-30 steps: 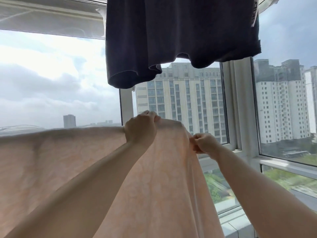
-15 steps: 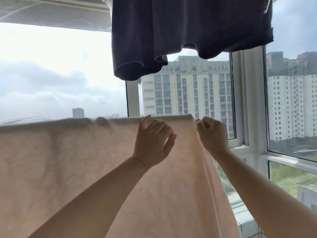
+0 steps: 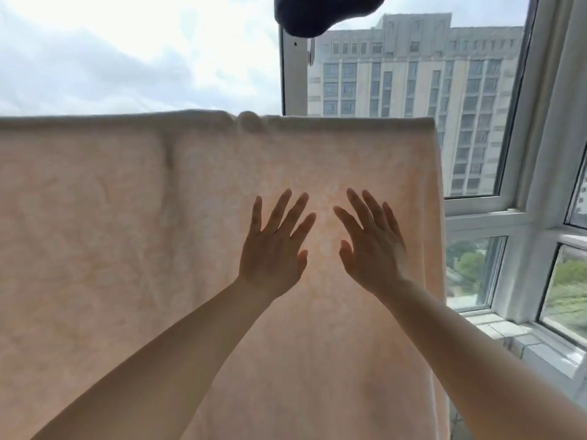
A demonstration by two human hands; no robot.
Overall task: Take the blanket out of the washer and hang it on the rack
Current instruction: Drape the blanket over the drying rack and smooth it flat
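- The blanket is pale peach in colour and hangs in front of the window. Its top edge runs almost straight across the view, from the left border to a corner at the right.
- The rack under this edge is hidden by the cloth, so I cannot see what carries it. A small round bump stands up in the top edge, near the middle.
- The cloth falls down flat and goes out of the picture at the bottom. A vertical fold shows in the upper left part.
- The left hand is raised before the blanket, fingers straight and spread apart. It holds nothing. I cannot tell if the palm touches the cloth or is only close to it.
- The right hand is just beside it, also with straight, spread fingers and nothing in it. Whether it touches the cloth is not clear either.
- Light comes through the blanket between the two hands.
- A dark garment hangs at the top of the view, above the blanket and apart from it.
- Outside the glass stands a tall grey building, under a cloudy sky.
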